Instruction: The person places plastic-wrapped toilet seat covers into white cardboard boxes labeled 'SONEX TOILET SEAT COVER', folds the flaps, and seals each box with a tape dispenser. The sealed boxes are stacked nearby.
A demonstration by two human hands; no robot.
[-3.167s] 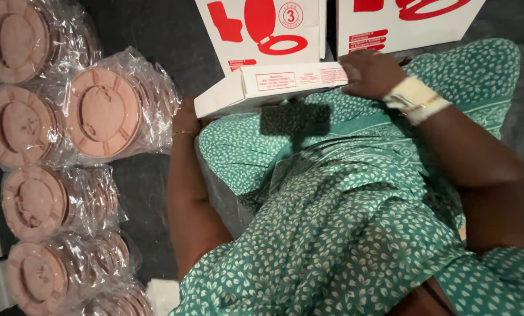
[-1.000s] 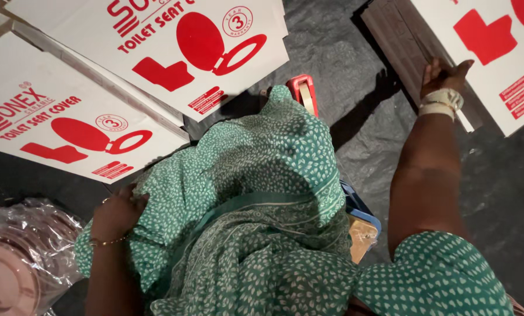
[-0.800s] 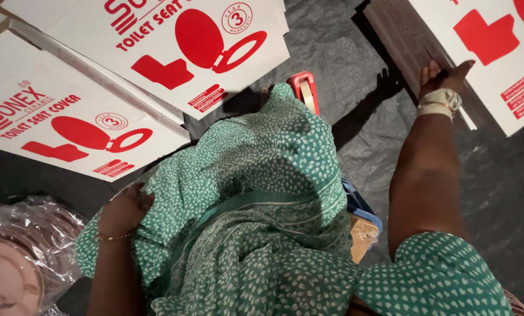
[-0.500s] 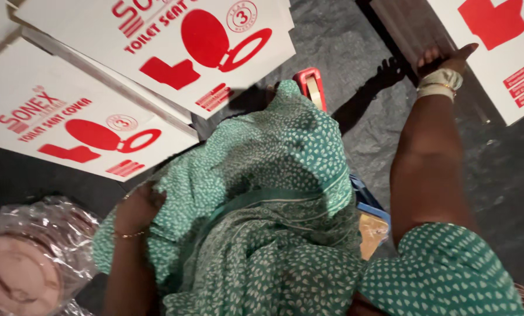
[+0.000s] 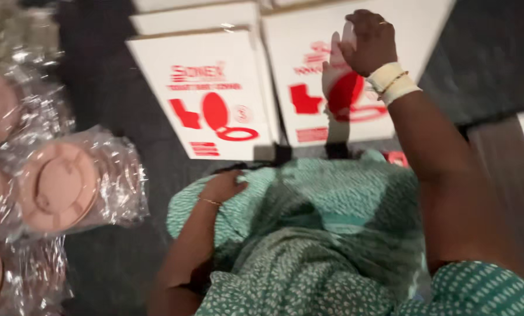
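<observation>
My right hand (image 5: 368, 41), with a pale band and a thin bracelet at the wrist, is raised over a flat white box with red print (image 5: 309, 120). A pale blurred shape lies by its fingers; I cannot tell whether it holds anything. My left hand (image 5: 224, 186) rests on my lap on the green patterned dress (image 5: 320, 234), fingers loose and holding nothing. A second flat white box with red print (image 5: 215, 93) lies just left of the first, beyond my knees.
Round pink discs wrapped in clear plastic (image 5: 60, 184) are piled along the left edge. More white boxes (image 5: 197, 14) lie behind. A small red item (image 5: 397, 158) peeks past my knee. Dark sheeting (image 5: 484, 52) covers the floor, with a brown plank (image 5: 504, 169) at right.
The view has swung left. My right hand left the dark plank area and now hovers over a white box. My left hand stays on my lap.
</observation>
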